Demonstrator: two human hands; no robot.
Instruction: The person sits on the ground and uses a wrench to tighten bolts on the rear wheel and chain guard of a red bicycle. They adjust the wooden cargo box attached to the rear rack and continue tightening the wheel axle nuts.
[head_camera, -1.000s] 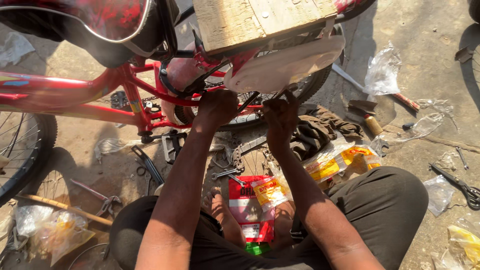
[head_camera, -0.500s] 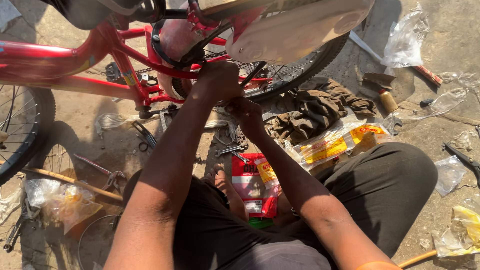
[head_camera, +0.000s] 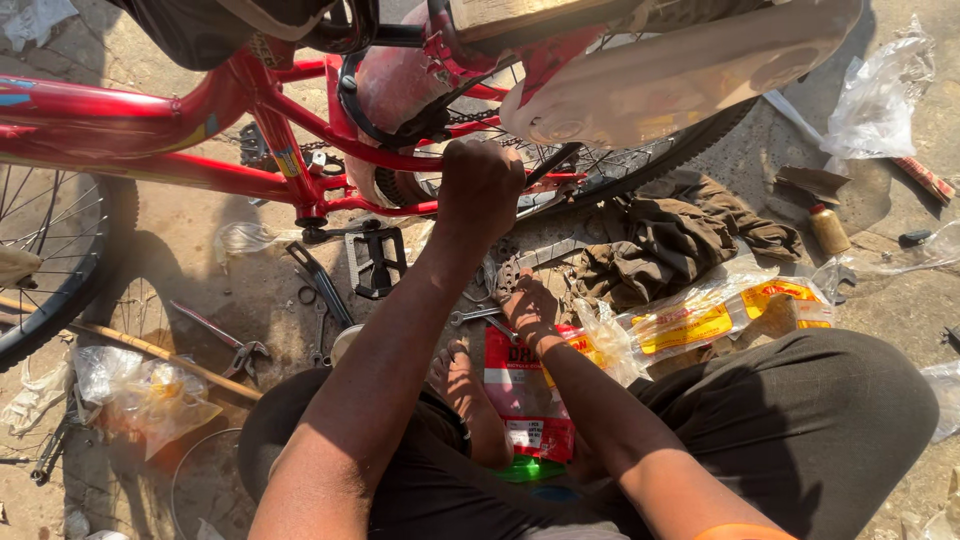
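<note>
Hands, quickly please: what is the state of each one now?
Left hand: closed in a fist at the bicycle frame.
Right hand: down among ground tools; grip cannot be told.

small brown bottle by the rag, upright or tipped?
Upright: the brown bottle stands on the ground beside the brown rag, red cap on top.

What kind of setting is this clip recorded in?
Likely an open-air bicycle repair spot on bare ground: a red bicycle frame stands over the seated person, with pliers, a loose pedal and a spanner scattered in the dirt.

Harsh sunlight, deep hard shadows across the ground, sharp focus, slight edge distortion
</note>
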